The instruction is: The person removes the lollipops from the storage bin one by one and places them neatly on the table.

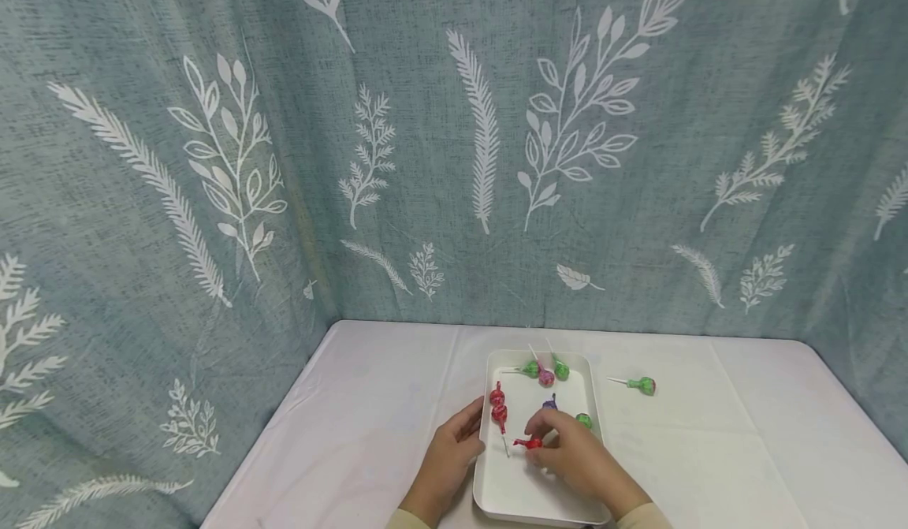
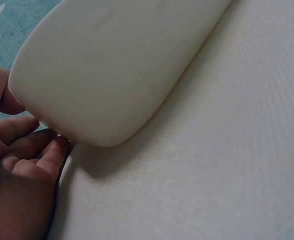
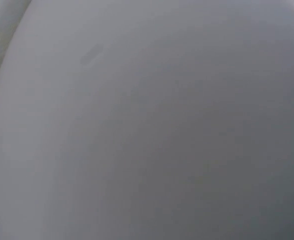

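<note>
My left hand (image 1: 448,452) grips the left edge of a white rectangular tray (image 1: 511,497); the left wrist view shows its curled fingers (image 2: 26,145) against the tray's side and underside. Over the tray, my right hand (image 1: 571,454) pinches a red-wrapped lollipop (image 1: 528,443) between thumb and fingers. Two more red lollipops (image 1: 499,413) lie along the tray's left side. Just beyond the right hand, a purple lollipop (image 1: 549,404) and a green one (image 1: 584,419) are partly hidden. The right wrist view holds only a blurred pale surface, without the hand.
Green lollipops (image 1: 562,370) and a pink one (image 1: 545,377) lie at the tray's far end. Outside, right of the tray, a green and red lollipop (image 1: 642,385) rests on the white tablecloth (image 1: 709,450). A teal leaf-patterned curtain (image 1: 426,158) hangs behind.
</note>
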Demonstrator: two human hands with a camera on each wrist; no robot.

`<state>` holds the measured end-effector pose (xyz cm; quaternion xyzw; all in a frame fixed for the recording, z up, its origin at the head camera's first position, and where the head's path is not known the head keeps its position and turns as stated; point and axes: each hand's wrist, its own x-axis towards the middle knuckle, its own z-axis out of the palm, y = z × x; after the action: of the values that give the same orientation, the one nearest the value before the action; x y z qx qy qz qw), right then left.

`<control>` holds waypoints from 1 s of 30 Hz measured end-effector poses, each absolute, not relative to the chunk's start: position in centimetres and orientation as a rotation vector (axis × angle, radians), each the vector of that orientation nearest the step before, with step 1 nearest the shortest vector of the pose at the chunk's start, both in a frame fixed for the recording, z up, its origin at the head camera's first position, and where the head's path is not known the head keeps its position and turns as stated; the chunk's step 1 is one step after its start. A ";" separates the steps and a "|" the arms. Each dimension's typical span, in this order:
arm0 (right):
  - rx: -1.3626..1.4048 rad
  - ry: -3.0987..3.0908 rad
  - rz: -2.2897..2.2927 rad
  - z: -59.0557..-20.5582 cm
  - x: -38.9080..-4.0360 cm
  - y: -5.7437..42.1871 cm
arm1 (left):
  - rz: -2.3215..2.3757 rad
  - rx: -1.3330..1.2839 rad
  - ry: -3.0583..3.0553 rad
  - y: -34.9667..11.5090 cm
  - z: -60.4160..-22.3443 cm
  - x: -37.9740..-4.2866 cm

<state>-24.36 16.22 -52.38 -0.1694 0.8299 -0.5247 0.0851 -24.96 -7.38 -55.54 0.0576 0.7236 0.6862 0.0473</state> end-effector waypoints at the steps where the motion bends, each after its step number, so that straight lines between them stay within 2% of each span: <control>1: -0.517 2.473 -1.583 -52.4 -24.4 16.3 | 2.096 0.177 2.205 -7.4 -55.6 -25.0; 6: -0.519 2.512 -1.664 -52.0 -24.4 16.7 | 2.105 0.197 2.209 -7.3 -55.5 -24.9; 16: -0.256 2.567 -1.793 -50.2 -24.6 18.1 | 2.092 0.168 2.218 -7.3 -55.5 -24.9; 30: 0.057 2.584 -1.980 -49.8 -25.3 23.9 | 2.101 0.167 2.198 -7.3 -55.4 -24.9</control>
<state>-25.31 23.89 -49.82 0.0175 0.7924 -0.6070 -0.0572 -24.86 -7.28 -55.42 0.0547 0.7209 0.6892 0.0481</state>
